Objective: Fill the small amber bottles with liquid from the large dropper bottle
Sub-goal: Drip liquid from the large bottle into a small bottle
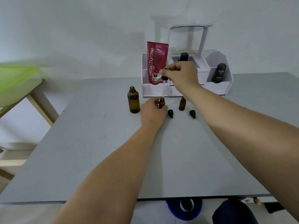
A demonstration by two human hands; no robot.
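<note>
The large amber bottle (pixel 133 100) stands open and uncapped on the grey table (pixel 97 143). My left hand (pixel 152 110) grips a small amber bottle (pixel 162 102) upright on the table. My right hand (pixel 181 75) pinches the black bulb of the dropper (pixel 163 84) above it, and the glass tube points straight down with its tip at that bottle's mouth. A second small amber bottle (pixel 182 104) stands open to the right, partly behind my right wrist. Two small black dropper caps (pixel 170 113) (pixel 192 114) lie on the table in front of the small bottles.
A white organiser (pixel 216 88) stands at the back of the table, holding a red tube (pixel 157 63), a dark bottle (pixel 219 73) and a mirror (pixel 191 38). A green chair (pixel 17 84) sits left of the table. A blue bin (pixel 183 207) is under the front edge.
</note>
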